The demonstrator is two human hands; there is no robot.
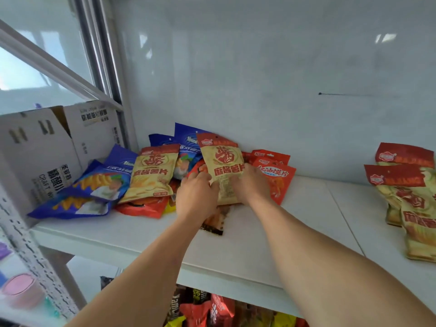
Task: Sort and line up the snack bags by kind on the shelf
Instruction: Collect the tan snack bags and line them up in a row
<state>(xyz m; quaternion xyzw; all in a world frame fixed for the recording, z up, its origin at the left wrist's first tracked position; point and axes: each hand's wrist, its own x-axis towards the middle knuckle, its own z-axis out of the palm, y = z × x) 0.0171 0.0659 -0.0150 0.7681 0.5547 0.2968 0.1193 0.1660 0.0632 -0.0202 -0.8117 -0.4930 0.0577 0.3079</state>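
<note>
White shelf [247,251], beige bags [223,161] with red tops and red lettering, blue bags [99,185] showing yellow ridged chips, red-orange bags [278,180] — white script, white box [47,147] — black print

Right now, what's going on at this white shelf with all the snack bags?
A person is sorting snacks. Both hands, left hand and right hand, hold one beige snack bag with a red top upright over a mixed heap of blue bags and orange-red bags at the left of the white shelf. At the right, two matching beige bags already lie together, overlapping.
</note>
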